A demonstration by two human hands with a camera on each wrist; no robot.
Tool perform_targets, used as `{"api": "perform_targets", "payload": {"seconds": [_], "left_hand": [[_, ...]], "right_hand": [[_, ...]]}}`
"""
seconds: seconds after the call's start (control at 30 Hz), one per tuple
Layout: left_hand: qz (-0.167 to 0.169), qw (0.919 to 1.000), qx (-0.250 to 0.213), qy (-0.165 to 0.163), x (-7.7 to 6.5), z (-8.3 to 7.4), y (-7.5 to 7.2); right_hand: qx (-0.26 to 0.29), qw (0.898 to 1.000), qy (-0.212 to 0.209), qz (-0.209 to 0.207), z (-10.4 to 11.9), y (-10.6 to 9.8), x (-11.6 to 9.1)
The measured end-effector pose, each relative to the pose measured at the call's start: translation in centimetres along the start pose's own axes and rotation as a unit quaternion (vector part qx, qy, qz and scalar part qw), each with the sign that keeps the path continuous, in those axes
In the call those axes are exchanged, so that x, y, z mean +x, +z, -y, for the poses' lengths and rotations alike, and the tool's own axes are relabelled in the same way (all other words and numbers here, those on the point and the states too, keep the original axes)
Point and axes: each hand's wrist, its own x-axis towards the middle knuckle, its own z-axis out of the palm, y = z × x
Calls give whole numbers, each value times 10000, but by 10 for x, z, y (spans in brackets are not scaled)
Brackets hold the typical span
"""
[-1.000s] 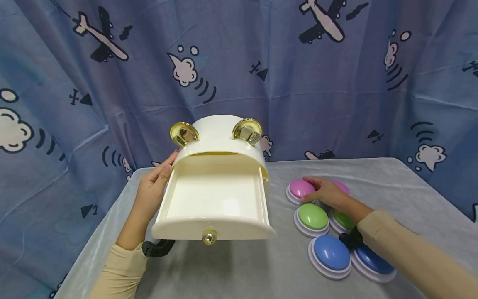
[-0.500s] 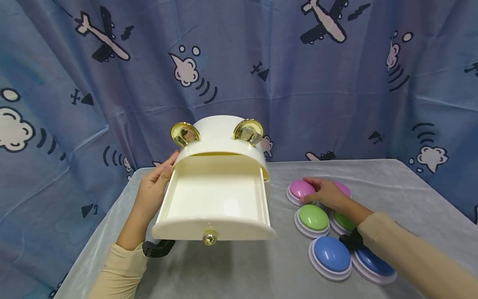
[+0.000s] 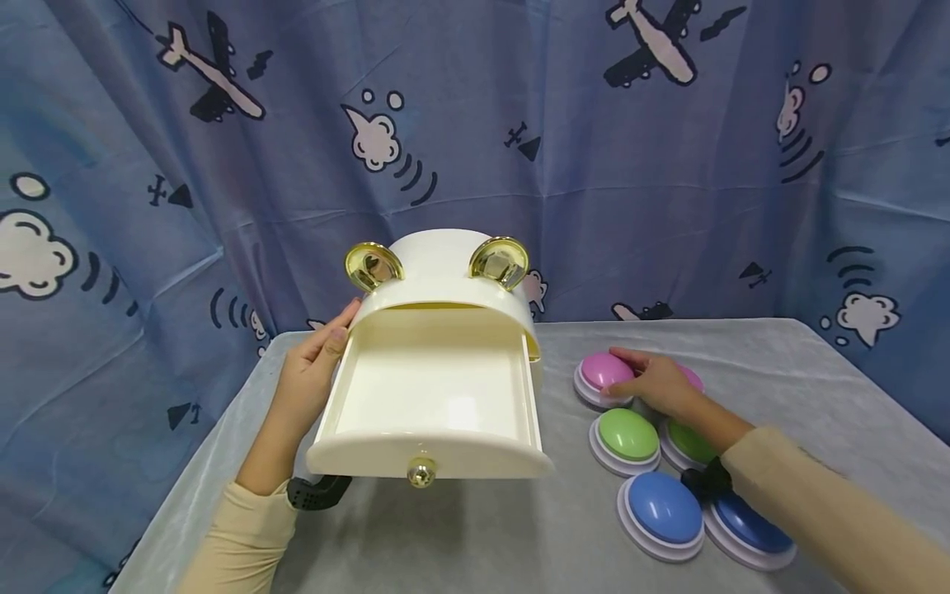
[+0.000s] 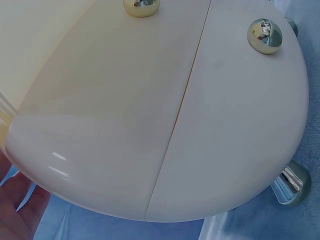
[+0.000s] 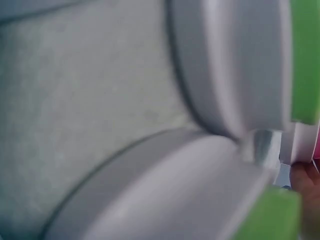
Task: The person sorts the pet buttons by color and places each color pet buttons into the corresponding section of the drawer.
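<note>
A white alarm-clock-shaped drawer box (image 3: 445, 262) with gold bells stands on the table, its upper drawer (image 3: 445, 392) pulled out and bare inside. My left hand (image 3: 312, 384) rests along the box's left side, thumb and fingers fairly straight; a few of its fingertips show at the lower left of the left wrist view. In that view the lower drawer front (image 4: 235, 115) stays flush with the box. Over on the right, my right hand (image 3: 664, 388) grips the edge of a pink push button (image 3: 606, 371), thumb at the near side. A second pink button (image 3: 692, 378) is partly hidden behind that hand.
Two green push buttons, one at the left (image 3: 627, 435) and one partly covered (image 3: 690, 443), lie nearer me. In front of them sit two blue buttons (image 3: 664, 507). A patterned blue curtain (image 3: 475, 148) hangs behind the grey-covered table (image 3: 416, 544).
The whole head view has drifted slightly, so everything appears a little farther right. Both hands, the drawer box and the buttons keep their places relative to one another.
</note>
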Motion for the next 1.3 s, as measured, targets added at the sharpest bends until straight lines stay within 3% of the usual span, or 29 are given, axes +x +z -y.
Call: {"api": "perform_targets", "payload": {"seconds": [0.17,0.57,1.07,1.3], "left_hand": [[-18,10000,37,12,0,-1,0],[-16,10000,56,-16,0,0,1],[-16,10000,45,38,0,-1,3],[-39,9999,49,-129,-1,-3,2]], "right_hand": [[-156,9998,-18,-120,8,-7,-4],[339,9983,-422,-226,33,-9,-23],[275,9985,-326,-338,62,-16,-54],[117,9988,-283,-385,70,-25,-64]]}}
